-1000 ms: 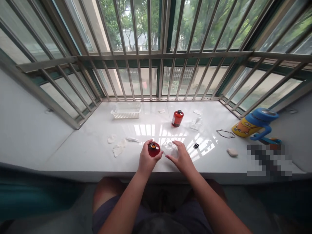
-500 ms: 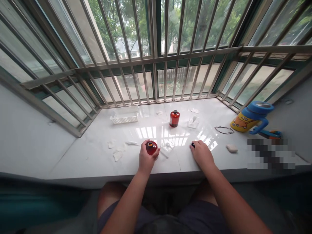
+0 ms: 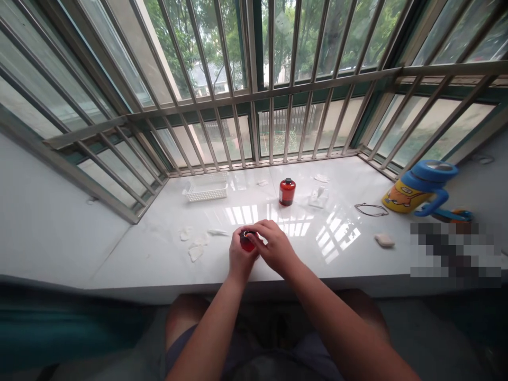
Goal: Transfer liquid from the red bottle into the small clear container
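Note:
My left hand point(image 3: 239, 257) is wrapped round a small red bottle point(image 3: 246, 244) standing near the front edge of the white sill point(image 3: 151, 254). My right hand point(image 3: 273, 246) is closed in a pinch right over the bottle's mouth, on a small black cap that barely shows between the fingertips. The two hands touch at the bottle. A second red bottle point(image 3: 287, 191) with a black cap stands upright farther back, near the middle of the sill.
A white slotted basket point(image 3: 206, 189) sits at the back left and a clear packet point(image 3: 318, 197) right of the far bottle. A blue and yellow jug point(image 3: 420, 186), a thin wire loop point(image 3: 371, 210) and a pale lump point(image 3: 384, 240) lie right. White scraps point(image 3: 196, 248) lie left. Window bars enclose the sill.
My right hand went right to the small black cap on the sill, then came back to the mouth of the bottle in my left hand. The cap no longer lies there.

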`<act>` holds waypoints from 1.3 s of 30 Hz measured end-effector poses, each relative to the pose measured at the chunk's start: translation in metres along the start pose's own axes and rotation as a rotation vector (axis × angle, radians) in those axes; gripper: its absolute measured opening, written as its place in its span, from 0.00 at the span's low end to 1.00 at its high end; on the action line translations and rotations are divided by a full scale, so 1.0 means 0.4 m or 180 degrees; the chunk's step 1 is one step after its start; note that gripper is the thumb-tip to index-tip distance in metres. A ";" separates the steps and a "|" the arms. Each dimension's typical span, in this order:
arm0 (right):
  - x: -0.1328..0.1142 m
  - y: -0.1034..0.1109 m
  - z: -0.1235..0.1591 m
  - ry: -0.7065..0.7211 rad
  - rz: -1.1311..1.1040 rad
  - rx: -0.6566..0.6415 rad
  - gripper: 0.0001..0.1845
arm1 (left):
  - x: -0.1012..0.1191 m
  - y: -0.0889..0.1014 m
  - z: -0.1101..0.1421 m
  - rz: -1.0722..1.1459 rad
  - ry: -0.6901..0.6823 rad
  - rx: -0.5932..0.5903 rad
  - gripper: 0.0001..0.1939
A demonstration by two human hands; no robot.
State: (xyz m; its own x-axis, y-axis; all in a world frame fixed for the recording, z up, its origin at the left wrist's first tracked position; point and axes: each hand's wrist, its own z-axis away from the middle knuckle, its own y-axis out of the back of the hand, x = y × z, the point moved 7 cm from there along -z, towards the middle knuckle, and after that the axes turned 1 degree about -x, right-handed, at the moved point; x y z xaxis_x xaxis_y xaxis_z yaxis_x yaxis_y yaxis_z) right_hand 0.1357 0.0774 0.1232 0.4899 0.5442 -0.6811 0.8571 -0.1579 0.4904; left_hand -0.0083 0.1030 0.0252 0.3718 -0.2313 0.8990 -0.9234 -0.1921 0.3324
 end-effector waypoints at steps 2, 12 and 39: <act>-0.005 -0.036 -0.013 0.0039 0.0016 0.0009 0.08 | -0.001 0.000 -0.002 -0.0138 -0.0040 0.0016 0.29; 0.061 -0.073 0.010 -0.0350 -0.0111 0.0145 0.07 | 0.011 0.002 0.000 -0.0013 -0.0241 0.0103 0.23; 0.038 -0.011 0.048 -0.0726 0.0200 0.0329 0.13 | -0.016 0.000 0.003 0.0034 -0.0320 0.0158 0.31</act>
State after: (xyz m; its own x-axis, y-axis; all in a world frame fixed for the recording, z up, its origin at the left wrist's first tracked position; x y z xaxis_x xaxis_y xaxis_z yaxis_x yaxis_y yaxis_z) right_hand 0.1423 0.0707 0.1002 0.5559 0.3324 -0.7619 0.8298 -0.2753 0.4854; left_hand -0.0105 0.1033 0.0190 0.3719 -0.3277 0.8685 -0.9224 -0.2357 0.3061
